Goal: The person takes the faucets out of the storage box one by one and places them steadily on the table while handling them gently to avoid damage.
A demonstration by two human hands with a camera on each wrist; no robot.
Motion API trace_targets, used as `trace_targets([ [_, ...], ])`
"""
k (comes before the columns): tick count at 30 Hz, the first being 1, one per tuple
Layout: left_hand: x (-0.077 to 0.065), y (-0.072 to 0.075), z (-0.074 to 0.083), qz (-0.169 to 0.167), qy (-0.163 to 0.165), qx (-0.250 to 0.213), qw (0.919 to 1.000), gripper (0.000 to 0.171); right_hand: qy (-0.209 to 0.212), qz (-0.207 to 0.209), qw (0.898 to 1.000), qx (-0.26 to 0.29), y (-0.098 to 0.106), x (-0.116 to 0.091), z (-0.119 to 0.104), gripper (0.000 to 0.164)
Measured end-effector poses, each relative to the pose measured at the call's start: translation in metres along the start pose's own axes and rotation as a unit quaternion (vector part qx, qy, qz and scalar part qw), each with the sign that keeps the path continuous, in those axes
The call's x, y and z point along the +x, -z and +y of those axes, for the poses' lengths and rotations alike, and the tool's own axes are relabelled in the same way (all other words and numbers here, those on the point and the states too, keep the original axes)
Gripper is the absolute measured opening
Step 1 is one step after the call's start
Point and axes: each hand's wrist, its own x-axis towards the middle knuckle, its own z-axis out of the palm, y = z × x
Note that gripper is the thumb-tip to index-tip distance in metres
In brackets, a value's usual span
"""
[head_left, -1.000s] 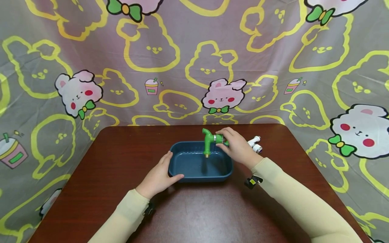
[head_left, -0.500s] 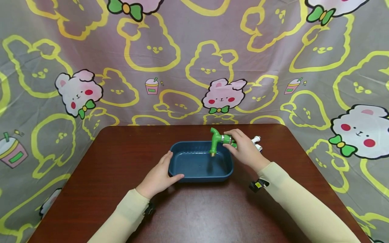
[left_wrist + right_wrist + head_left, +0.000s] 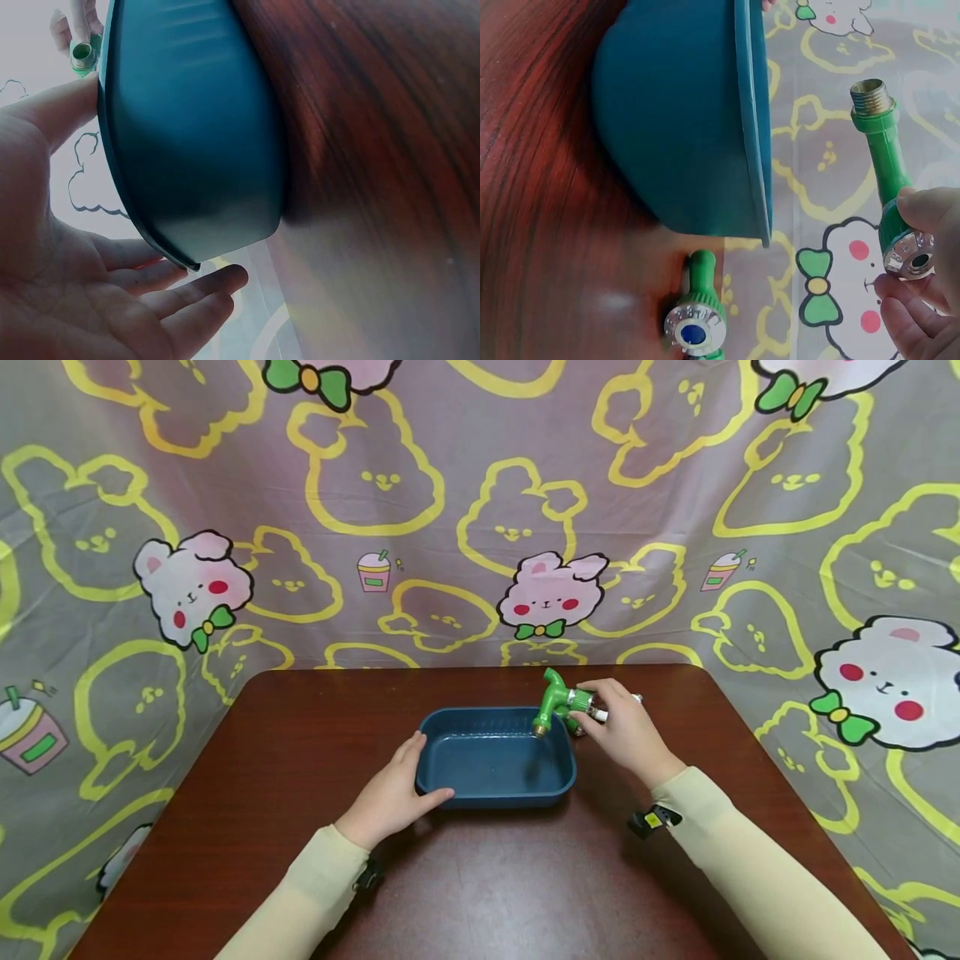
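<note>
My right hand point(image 3: 630, 731) pinches a green tap point(image 3: 553, 697) by its ribbed collar, between thumb and fingers. The tap hangs over the right rim of a dark blue plastic basin point(image 3: 495, 797), its brass threaded spout pointing down and left. In the right wrist view, the tap's clear knob with a dark centre shows near the fingertips. My left hand point(image 3: 390, 793) rests against the basin's left end, thumb at the front rim and fingers along the side. The left wrist view shows those fingers point(image 3: 202, 292) extended by the basin's corner.
A second green tap point(image 3: 697, 315) with a blue-centred clear knob lies on the brown table point(image 3: 322, 727), right of the basin. A white tap point(image 3: 602, 715) behind my right hand is mostly hidden. A patterned cloth point(image 3: 442, 510) hangs around the table.
My right hand has carried the green tap rightward, from above the basin's inside to its right rim, and the tap now tilts more. My left hand and the basin have stayed in place.
</note>
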Motion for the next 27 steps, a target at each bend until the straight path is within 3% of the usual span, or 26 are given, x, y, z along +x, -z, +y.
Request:
trace_targets([
  [27, 0.0, -0.001, -0.002, 0.001, -0.002, -0.003, 1.0, 0.102, -0.072, 0.068, 0.995, -0.02, 0.013, -0.036, 0.042, 0.036],
])
